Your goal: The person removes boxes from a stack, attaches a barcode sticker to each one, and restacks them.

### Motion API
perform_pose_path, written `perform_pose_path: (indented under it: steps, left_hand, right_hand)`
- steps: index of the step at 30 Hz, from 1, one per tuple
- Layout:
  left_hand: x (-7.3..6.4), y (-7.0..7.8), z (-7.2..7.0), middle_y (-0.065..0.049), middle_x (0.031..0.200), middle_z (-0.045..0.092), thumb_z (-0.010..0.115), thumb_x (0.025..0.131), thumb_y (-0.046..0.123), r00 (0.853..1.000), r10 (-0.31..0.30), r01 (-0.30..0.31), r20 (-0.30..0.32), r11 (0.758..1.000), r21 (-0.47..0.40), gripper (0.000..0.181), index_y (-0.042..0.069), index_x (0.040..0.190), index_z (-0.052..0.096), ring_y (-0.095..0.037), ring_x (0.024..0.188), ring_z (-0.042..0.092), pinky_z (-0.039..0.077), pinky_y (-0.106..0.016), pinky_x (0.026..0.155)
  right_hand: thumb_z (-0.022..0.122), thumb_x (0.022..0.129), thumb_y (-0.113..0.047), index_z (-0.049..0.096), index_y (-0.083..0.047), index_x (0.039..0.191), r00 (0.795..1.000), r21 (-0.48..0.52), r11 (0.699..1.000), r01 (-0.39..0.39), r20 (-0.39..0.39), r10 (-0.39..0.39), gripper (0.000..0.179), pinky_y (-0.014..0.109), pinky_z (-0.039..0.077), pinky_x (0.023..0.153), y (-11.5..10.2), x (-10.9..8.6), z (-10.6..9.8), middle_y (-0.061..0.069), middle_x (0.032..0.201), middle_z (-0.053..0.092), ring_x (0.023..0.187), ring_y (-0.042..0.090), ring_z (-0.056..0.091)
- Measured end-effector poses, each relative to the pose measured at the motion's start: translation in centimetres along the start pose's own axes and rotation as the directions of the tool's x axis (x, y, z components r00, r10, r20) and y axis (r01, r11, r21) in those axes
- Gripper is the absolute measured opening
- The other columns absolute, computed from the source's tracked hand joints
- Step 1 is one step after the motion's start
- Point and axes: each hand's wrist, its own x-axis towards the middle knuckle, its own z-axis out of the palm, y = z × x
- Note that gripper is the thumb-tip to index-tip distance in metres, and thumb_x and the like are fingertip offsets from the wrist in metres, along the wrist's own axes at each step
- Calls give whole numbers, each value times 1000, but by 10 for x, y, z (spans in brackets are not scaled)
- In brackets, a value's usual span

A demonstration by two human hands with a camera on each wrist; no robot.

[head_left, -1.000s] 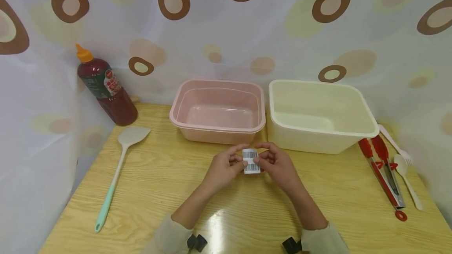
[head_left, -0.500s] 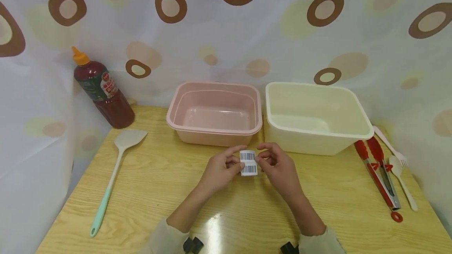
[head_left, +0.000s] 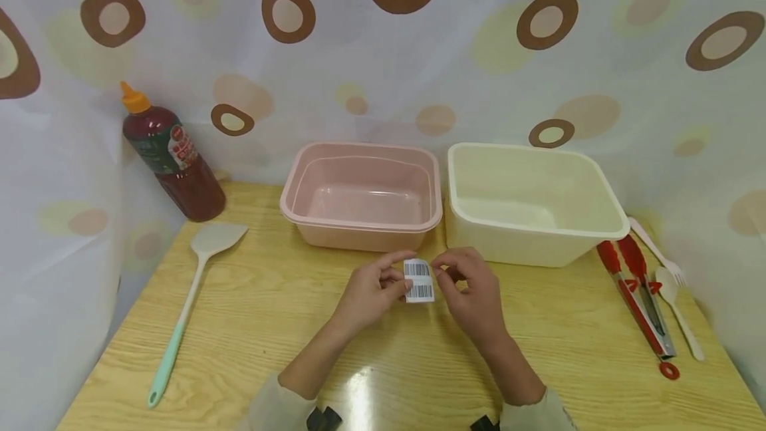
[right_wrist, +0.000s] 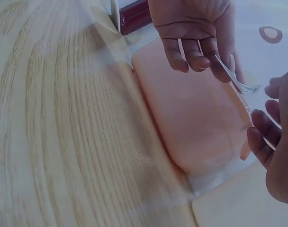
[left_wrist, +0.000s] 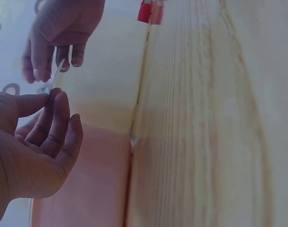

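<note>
A small white barcode label (head_left: 419,281), with two barcodes one above the other, is held over the table's middle in the head view. My left hand (head_left: 372,291) pinches its left edge, thumb on the printed face. At its upper right corner are the thumb and index finger of my right hand (head_left: 475,292); whether they grip it I cannot tell. The right wrist view shows the label (right_wrist: 234,75) edge-on and bent at its free end, close to the right fingertips. In the left wrist view the label (left_wrist: 58,74) rises thin from the left hand's pinch.
Behind the hands stand a pink basin (head_left: 362,235) and a cream basin (head_left: 538,241). A spatula (head_left: 190,298) and a red sauce bottle (head_left: 175,158) are at the left. Red-handled tongs (head_left: 643,311), a spoon (head_left: 679,314) and a pink fork (head_left: 657,245) lie at the right.
The right thumb has come off the label's face toward its upper right corner, uncovering the right side. The left hand keeps its pinch. The whole view has shifted slightly.
</note>
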Motion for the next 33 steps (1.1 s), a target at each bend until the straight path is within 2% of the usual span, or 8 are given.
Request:
perform_pose_path:
  steps: [3, 6, 9, 11, 13, 16, 28, 33]
  left_hand:
    - [0, 1, 0, -10, 93, 77, 68, 93, 2, 1000, 6, -7, 19, 999, 36, 45, 8, 138, 61, -12, 73, 69, 56, -27, 62]
    - [-2, 2, 0, -7, 93, 77, 68, 94, 4, 1000, 0, -1, 25, 998, 55, 45, 10, 137, 62, -9, 73, 68, 53, -21, 61]
    - [-2, 2, 1, -8, 94, 77, 68, 94, 4, 1000, 0, -1, 24, 999, 52, 44, 12, 137, 62, -9, 75, 69, 59, -31, 65]
    - [-2, 3, 1, -8, 94, 77, 67, 94, 3, 1000, 1, -2, 21, 999, 49, 44, 12, 137, 63, -11, 76, 70, 59, -32, 65]
    - [-2, 3, 1, -8, 94, 77, 67, 94, 3, 1000, 3, -4, 16, 999, 47, 44, 12, 137, 62, -12, 75, 70, 58, -31, 64]
    - [-2, 3, 0, -8, 93, 78, 67, 94, 3, 1000, 11, -11, 9, 999, 51, 45, 11, 137, 62, -13, 74, 69, 51, -20, 59]
    - [-2, -1, -1, -9, 94, 78, 67, 94, 3, 1000, 8, -9, 8, 999, 43, 44, 13, 137, 63, -13, 74, 71, 54, -22, 60]
    - [-2, 0, -1, -9, 95, 78, 68, 94, 3, 1000, 14, -14, -3, 999, 43, 43, 17, 134, 64, -12, 75, 70, 55, -25, 61]
  right_hand:
    - [76, 85, 7, 75, -12, 98, 999, 14, 999, 44, 23, -44, 23, 19, 54, 61, 1, 0, 2, 3, 98, 68, 72, 6, 59]
    - [76, 86, 3, 75, -12, 104, 998, 36, 999, 29, 54, -31, 23, 21, 57, 62, 3, -2, 3, 2, 98, 70, 72, 8, 66]
    - [75, 87, 3, 76, -10, 107, 999, 19, 1000, 19, 50, -20, 24, 22, 58, 62, 4, -3, 3, 3, 96, 73, 71, 11, 69]
    - [75, 87, 4, 76, -10, 106, 999, 0, 1000, 21, 39, -21, 24, 22, 58, 62, 3, -2, 3, 2, 94, 74, 70, 12, 69]
    - [75, 86, 5, 76, -10, 103, 999, -16, 999, 29, 27, -29, 23, 21, 57, 62, 2, -2, 2, 2, 93, 74, 68, 11, 67]
    - [76, 85, 6, 77, -10, 99, 999, -19, 999, 38, 27, -37, 22, 20, 56, 62, 2, -1, 2, 2, 90, 74, 68, 9, 66]
    - [78, 85, 2, 78, -8, 102, 999, -36, 999, -18, 39, 19, 20, 21, 56, 59, 0, -1, 2, 3, 91, 75, 67, 12, 68]
    - [77, 86, 2, 78, -5, 106, 997, -31, 998, -45, 61, 47, 22, 19, 55, 57, 0, -1, 3, 10, 96, 77, 69, 16, 73]
